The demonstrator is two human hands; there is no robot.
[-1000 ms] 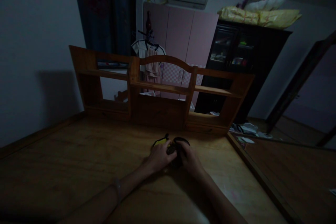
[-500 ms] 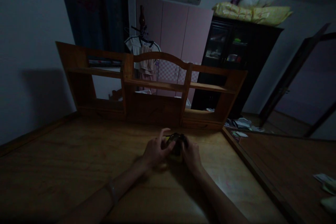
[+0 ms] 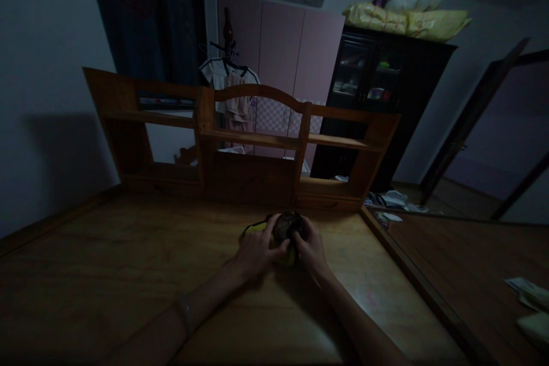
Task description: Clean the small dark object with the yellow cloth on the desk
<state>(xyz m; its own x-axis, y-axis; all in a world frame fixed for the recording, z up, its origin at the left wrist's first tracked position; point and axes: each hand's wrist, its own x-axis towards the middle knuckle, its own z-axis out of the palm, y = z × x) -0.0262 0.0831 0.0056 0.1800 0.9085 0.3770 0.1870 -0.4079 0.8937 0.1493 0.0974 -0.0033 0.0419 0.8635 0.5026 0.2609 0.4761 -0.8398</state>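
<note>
A small dark, rounded thing with yellow parts [image 3: 286,225] lies between my hands on the wooden bed board or tabletop [image 3: 128,274]; the dimness hides its kind. My left hand [image 3: 256,250] grips its left side, thumb across the front. From the right, my right hand [image 3: 311,249] holds it with bent fingers pressed against the dark part. A yellow piece with a thin black cord or edge [image 3: 256,226] sticks out past my left hand. Some yellow also shows below the dark part. My palms cover much of it.
A wooden shelf unit [image 3: 253,139] stands along the far edge of the surface. A raised wooden rim [image 3: 407,260] runs down the right side. Beyond are a pink wardrobe [image 3: 278,46], a dark cabinet [image 3: 386,80] and hanging clothes [image 3: 234,83]. A wall is at left.
My left fingers, raised and apart before, have come down around the dark and yellow thing. More of its yellow part and black edge shows at left. My right hand stays on it.
</note>
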